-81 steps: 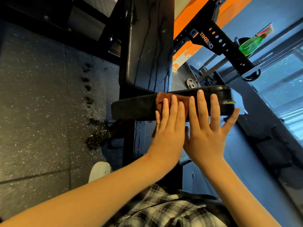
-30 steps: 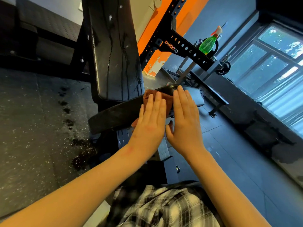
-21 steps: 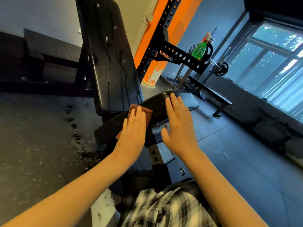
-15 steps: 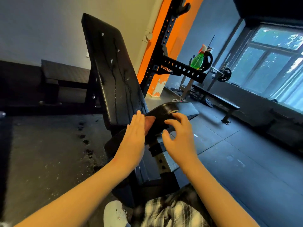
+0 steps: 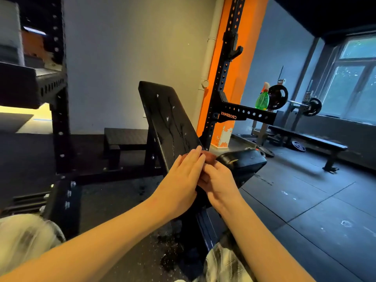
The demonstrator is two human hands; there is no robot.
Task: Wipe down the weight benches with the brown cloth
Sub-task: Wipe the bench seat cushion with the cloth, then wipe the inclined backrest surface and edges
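The black weight bench stands in front of me, its cracked, wet backrest (image 5: pixel 168 121) tilted up and its seat pad (image 5: pixel 242 161) jutting right. A brown cloth (image 5: pixel 209 156) lies on the seat where it meets the backrest, mostly hidden by my hands. My left hand (image 5: pixel 183 178) lies flat with straight fingers on the cloth. My right hand (image 5: pixel 218 181) has its fingers curled at the cloth's near edge, right against my left hand; whether it grips the cloth is hidden.
An orange-and-black rack upright (image 5: pixel 223 78) stands just behind the bench, its arm carrying a green spray bottle (image 5: pixel 262 98). A barbell with plates (image 5: pixel 313 106) and a flat bench (image 5: pixel 311 139) are at the right by the window. Another rack frame (image 5: pixel 59 98) is at the left.
The view has tilted up from the floor to the room. Both hands slid left along the seat toward the backrest. My right hand went from flat to curled fingers beside the left hand.
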